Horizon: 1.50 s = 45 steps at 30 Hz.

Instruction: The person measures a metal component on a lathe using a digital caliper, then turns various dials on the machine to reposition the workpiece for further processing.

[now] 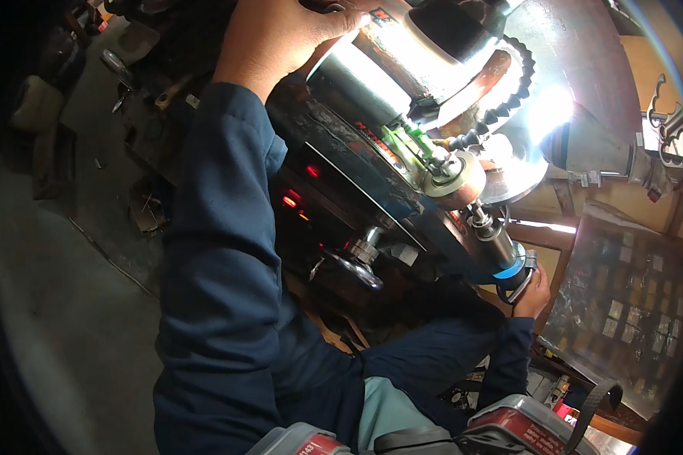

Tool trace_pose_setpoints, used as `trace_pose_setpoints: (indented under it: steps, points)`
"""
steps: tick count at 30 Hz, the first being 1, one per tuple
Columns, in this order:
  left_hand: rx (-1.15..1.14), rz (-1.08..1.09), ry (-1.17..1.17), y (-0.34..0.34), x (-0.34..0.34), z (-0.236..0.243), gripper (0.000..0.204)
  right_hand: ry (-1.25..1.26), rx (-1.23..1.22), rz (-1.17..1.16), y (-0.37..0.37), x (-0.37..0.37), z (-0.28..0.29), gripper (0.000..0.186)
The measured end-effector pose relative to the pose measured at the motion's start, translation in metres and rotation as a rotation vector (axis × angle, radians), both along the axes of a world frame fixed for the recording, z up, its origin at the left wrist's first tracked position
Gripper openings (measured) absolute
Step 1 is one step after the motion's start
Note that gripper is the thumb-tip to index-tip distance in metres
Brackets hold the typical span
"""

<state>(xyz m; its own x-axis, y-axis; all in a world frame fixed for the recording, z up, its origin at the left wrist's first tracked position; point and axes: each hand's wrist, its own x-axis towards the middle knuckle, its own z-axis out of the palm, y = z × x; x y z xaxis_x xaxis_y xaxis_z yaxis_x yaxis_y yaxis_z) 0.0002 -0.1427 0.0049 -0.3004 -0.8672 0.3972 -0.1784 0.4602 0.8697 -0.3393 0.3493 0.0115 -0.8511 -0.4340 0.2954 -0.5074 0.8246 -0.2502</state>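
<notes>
A metal machine with a round, bright-lit part fills the upper middle. My left hand (269, 42) lies at the top end of its grey cylinder (360, 80), thumb stretched across and the other fingers mostly hidden behind. Below the cylinder a green bracket (410, 144) meets a copper-coloured round piece (459, 182). To the lower right, a steel spindle (493, 243) with a blue band points toward a small handwheel (517, 287). Around that handwheel my right hand (535, 292) is closed, its fingers partly hidden.
A chrome handwheel (349, 273) sticks out under the machine, beside small red lights (290, 202). Dark ribbed bellows (501, 114) curve over the top. At right stands a clear-covered panel (622, 311); metal handles (671, 133) hang above it. Grey floor (76, 303) lies at left.
</notes>
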Motion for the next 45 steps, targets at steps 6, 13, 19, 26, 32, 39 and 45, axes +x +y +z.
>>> trace_pose_setpoints:
  steps: [6,13,19,26,32,39,45]
  points:
    - [-0.090,0.030,0.003,0.000,0.002,-0.002,0.026,0.082,-0.151,-0.061,-0.007,0.028,-0.011,0.038]
    - [-0.071,0.030,-0.024,0.000,-0.004,-0.003,0.027,0.113,-0.483,0.206,0.040,0.022,-0.050,0.033]
    - [0.030,-0.049,0.085,-0.002,-0.003,-0.005,0.025,0.475,0.039,0.287,0.107,-0.016,-0.098,0.031]
    - [0.010,-0.147,0.115,-0.004,-0.013,-0.004,0.016,0.322,-0.086,0.388,0.106,-0.026,-0.118,0.030]
    - [-0.065,-0.095,0.001,-0.011,-0.008,-0.010,0.017,0.242,-0.105,0.424,0.099,-0.029,-0.135,0.029]
    - [0.121,-0.053,0.031,-0.025,-0.007,-0.027,0.038,0.181,-0.103,0.455,0.082,-0.042,-0.150,0.029]
    - [0.125,-0.036,0.022,-0.021,-0.009,-0.023,0.037,0.132,-0.086,0.491,0.066,-0.062,-0.154,0.029]
